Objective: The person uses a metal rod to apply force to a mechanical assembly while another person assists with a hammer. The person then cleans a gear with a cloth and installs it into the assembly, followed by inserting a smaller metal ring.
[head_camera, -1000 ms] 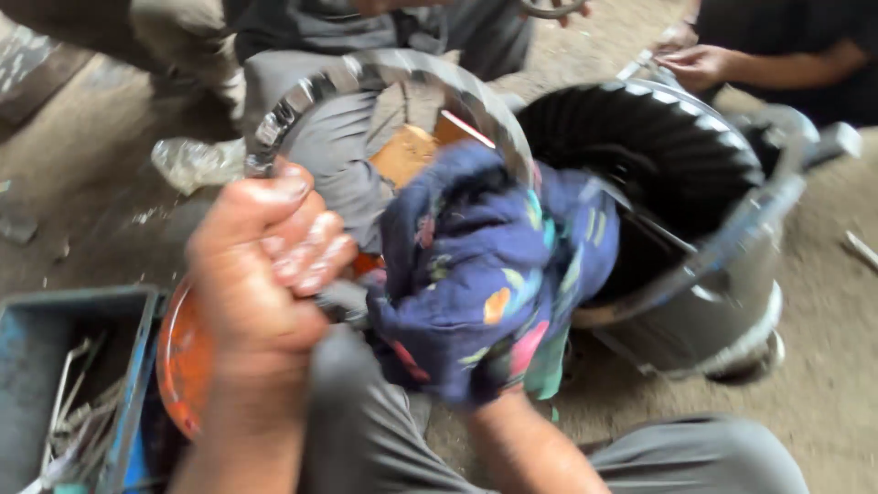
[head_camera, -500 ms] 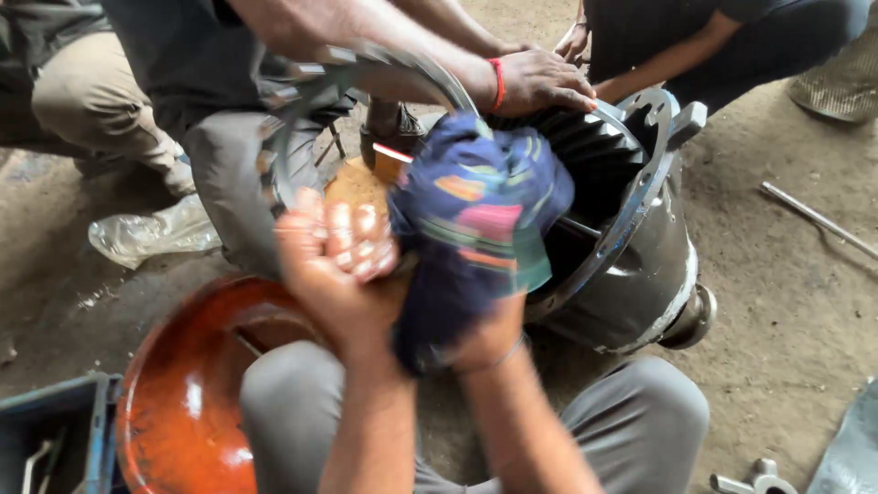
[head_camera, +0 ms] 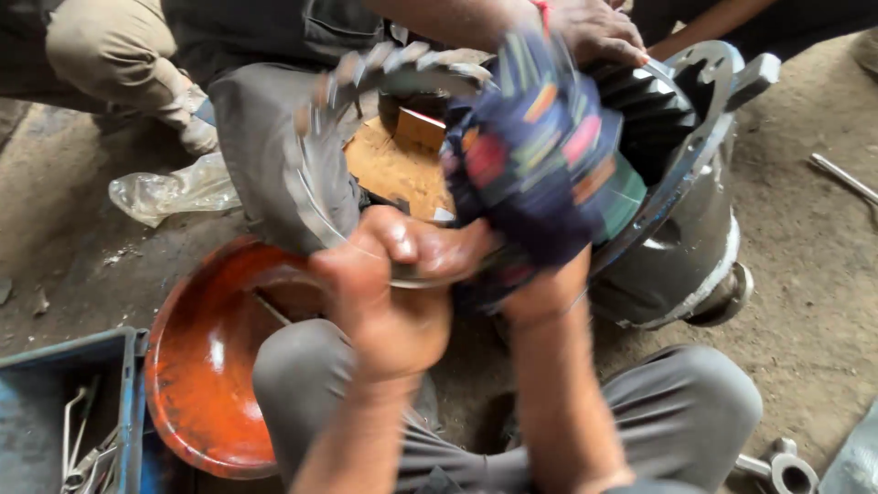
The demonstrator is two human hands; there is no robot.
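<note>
Blue toolbox (head_camera: 55, 402) at 8 o'clock, orange bowl (head_camera: 206, 366) beside it, left hand (head_camera: 393, 284) closed on rim of toothed ring gear (head_camera: 320, 174) at centre, right hand hidden under colourful cloth (head_camera: 535, 151), grip unclear, pressing toward metal housing (head_camera: 695, 229) at 3 o'clock.

An orange-red bowl (head_camera: 206, 366) sits on the dirt floor (head_camera: 55, 229), just beside a blue toolbox (head_camera: 55, 402) holding metal tools. A crumpled clear plastic bag (head_camera: 169, 194) lies near a seated co-worker's bent knee (head_camera: 110, 50). A metal rod (head_camera: 841, 178) lies apart at the right edge; a socket piece (head_camera: 791, 471) sits bottom right.
</note>
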